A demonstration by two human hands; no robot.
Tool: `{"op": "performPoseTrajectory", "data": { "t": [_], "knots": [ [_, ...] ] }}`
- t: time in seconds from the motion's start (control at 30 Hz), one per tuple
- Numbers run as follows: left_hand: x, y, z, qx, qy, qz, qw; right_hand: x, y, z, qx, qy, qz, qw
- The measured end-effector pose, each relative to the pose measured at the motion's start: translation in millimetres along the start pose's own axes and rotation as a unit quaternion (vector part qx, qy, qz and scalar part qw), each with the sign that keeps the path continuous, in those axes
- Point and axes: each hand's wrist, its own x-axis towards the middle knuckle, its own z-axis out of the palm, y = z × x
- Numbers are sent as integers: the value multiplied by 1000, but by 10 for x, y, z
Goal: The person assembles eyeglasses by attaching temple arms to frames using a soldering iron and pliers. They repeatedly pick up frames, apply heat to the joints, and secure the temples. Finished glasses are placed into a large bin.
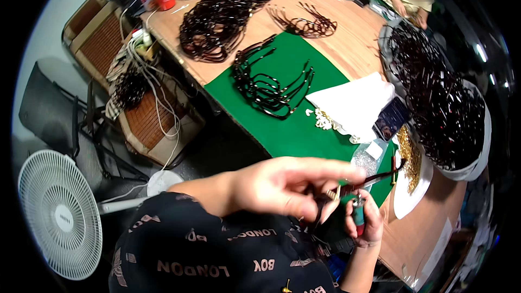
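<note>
My left hand [277, 185], a little blurred, reaches in from the left with its index finger stretched out. Its lower fingers seem to grip a dark shiny cord [382, 175] with a gold-coloured piece at the near end; the hold is partly hidden. The cord's far end sticks out to the right, over the edge of the green mat [293, 141]. Just below it, my right hand [372, 220] is closed around a small tool [358, 216] with a green and red handle and a metal head.
Dark cords lie on the mat [271, 84] and in a heap [217, 21] beyond. To the right are a bag of dark cords [445, 108], gold pieces [411, 157], a phone [392, 118] and a white cloth [353, 100]. A person [404, 0] sits across the table; a fan [59, 214] stands left.
</note>
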Motion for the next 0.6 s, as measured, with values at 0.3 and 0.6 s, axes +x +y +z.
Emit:
{"op": "performPoseTrajectory", "data": {
  "t": [0.3,0.6],
  "knots": [
    [-219,153,5,803,231,-8,550,-162,51,-215,-39,145,-30,988],
    [337,322,-785,915,119,-113,369,-217,12,-321,-43,171,-53,983]
  ]
}}
